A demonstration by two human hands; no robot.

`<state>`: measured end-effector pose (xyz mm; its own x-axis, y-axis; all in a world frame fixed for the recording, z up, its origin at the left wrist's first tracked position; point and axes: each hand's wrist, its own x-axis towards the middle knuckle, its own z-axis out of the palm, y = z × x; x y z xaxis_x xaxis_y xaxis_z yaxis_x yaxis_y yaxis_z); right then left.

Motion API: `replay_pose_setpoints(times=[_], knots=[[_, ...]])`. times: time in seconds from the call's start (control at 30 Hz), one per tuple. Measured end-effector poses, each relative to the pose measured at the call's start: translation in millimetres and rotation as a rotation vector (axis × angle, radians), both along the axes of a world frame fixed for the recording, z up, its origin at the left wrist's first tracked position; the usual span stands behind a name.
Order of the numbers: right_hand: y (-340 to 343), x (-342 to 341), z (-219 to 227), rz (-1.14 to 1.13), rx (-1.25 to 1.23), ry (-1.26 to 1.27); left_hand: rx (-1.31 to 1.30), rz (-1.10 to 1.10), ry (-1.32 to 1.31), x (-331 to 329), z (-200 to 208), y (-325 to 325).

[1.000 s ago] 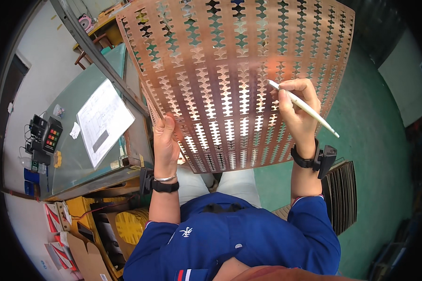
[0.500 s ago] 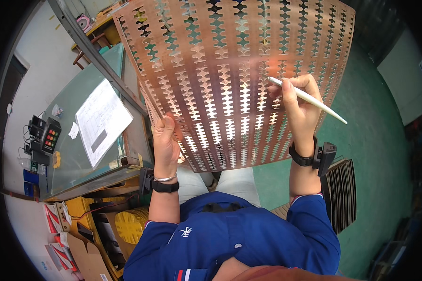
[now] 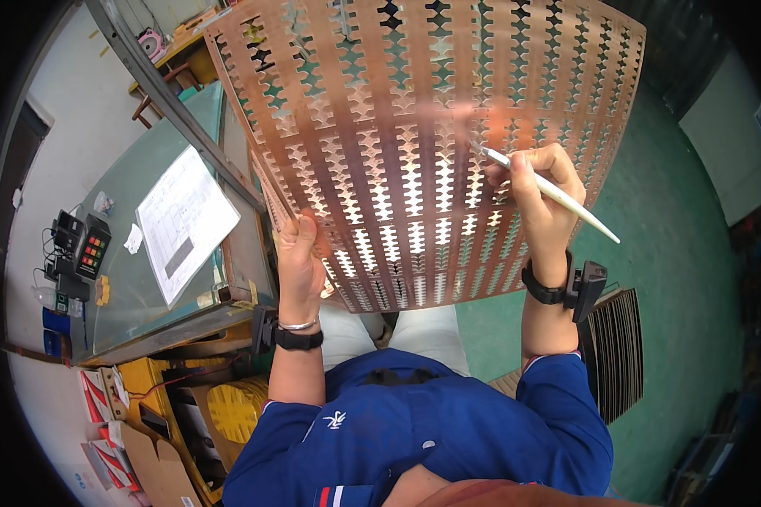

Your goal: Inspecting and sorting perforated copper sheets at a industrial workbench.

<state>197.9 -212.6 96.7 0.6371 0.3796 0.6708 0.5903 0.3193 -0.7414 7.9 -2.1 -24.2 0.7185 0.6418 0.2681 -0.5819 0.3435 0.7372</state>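
Observation:
A large, thin copper-coloured metal sheet (image 3: 389, 111) with rows of toothed cut-outs is tilted up in front of me. My left hand (image 3: 299, 264) grips its left edge near the bottom corner, thumb on the near side. In my right hand (image 3: 544, 193), a slim pen-shaped tool (image 3: 585, 213) with a white tapered handle is pinched between thumb and fingers. Its thin metal tip lies over the middle of the sheet, at or close to a column of cut-outs; contact cannot be made out. Part of the right fingers is hidden behind the thumb and tool.
On the left, a glass-topped table (image 3: 114, 291) bears a printed paper sheet (image 3: 186, 215) and small black devices (image 3: 91, 245). A grey metal post (image 3: 165, 97) rises beside the sheet. Below the table stand yellow bins and cardboard boxes (image 3: 156, 465). A stack of dark sheets (image 3: 615, 355) stands at lower right.
The tool's tip has shifted slightly left and its handle end has dropped, so it slants more steeply. My right hand is a little lower. The left hand keeps its hold as the sheet tilts slightly.

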Motion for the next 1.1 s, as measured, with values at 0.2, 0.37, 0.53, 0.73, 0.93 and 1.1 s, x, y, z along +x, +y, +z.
replay_pose_setpoints(times=[0.2,0.37,0.53,0.73,0.93,1.1], knots=[[4.7,-2.8,-9.1,-0.014,0.024,0.074,-0.061,0.021,-0.026,3.7,-2.8,-4.0],[-0.8,-3.1,-2.8,0.090,0.186,0.162,-0.044,0.072,0.021,3.4,0.5,-6.0],[-7.2,6.3,6.9,0.137,0.223,0.119,-0.069,0.078,0.028,0.5,7.7,-8.4],[-2.1,10.7,18.7,0.066,0.167,-0.069,-0.092,0.089,0.021,3.5,9.0,-9.4],[7.9,10.5,30.4,-0.067,0.055,-0.275,-0.067,0.057,-0.006,2.1,3.0,-7.0],[10.9,9.5,34.1,-0.221,-0.020,-0.447,-0.149,0.091,0.005,5.9,17.3,-17.7]])
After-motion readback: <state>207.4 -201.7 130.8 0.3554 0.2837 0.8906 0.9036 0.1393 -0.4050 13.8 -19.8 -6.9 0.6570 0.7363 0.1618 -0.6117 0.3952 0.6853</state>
